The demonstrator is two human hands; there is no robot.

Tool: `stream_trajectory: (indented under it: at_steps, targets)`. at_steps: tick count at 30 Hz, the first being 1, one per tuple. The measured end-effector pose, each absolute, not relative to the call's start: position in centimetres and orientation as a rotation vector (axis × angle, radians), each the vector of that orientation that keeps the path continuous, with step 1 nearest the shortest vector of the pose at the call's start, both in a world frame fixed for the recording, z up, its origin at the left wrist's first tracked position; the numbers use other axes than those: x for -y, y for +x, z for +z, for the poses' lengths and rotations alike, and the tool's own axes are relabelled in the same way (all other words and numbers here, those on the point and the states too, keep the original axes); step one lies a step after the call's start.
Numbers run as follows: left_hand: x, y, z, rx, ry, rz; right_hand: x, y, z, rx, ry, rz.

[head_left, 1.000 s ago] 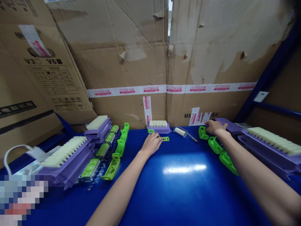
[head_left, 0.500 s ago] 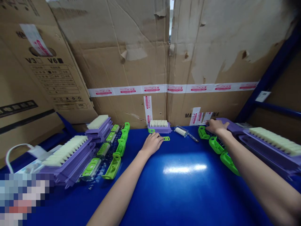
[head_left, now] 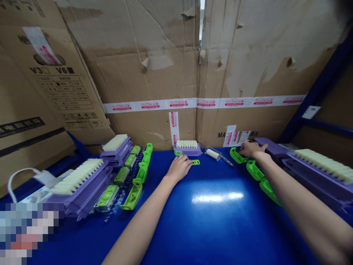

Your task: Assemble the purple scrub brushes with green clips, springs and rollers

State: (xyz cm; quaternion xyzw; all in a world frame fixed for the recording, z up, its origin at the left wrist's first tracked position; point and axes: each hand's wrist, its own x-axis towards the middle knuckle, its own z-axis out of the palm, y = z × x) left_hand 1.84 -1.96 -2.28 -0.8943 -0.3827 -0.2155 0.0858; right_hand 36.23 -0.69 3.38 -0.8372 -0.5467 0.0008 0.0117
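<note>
My left hand [head_left: 179, 168] rests at the back middle of the blue table with its fingers curled down, and what lies under them is hidden. Just right of its thumb is a flat green plastic piece [head_left: 196, 162]. Beyond its fingertips a green end part [head_left: 178, 153] shows in front of a purple base with cream ribbed rows [head_left: 186, 145]. At the back right, my right hand [head_left: 251, 149] has its fingers closed at a green hollow plastic holder [head_left: 237, 155], the end of a row of green holders [head_left: 254, 170].
A roller-like piece with a handle [head_left: 213, 154] lies at the back. Purple bases stand stacked at left [head_left: 82, 184] and right [head_left: 317, 169]. Clear cases with green tops [head_left: 107, 195] and green holders [head_left: 132, 194] line the left. Cardboard [head_left: 149, 81] walls the back.
The end green holder at my right hand has turned and shifted slightly left, away from its row. My right hand has moved slightly with it. My left hand stays in place.
</note>
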Motion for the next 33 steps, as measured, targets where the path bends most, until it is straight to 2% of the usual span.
stream_trajectory:
  at_steps: [15, 23, 33]
  targets:
    - [2.0, 1.9, -2.3, 1.159, -2.647, -0.643, 2.8, 35.7, 6.0, 1.33, -2.341, 0.042]
    - [2.0, 1.9, -2.3, 1.146, -2.646, -0.664, 3.5, 37.0, 6.0, 1.135, -1.972, 0.115]
    - [2.0, 1.9, -2.3, 1.135, -2.639, -0.657, 3.9, 36.5, 7.8, 0.987, -1.571, -0.101]
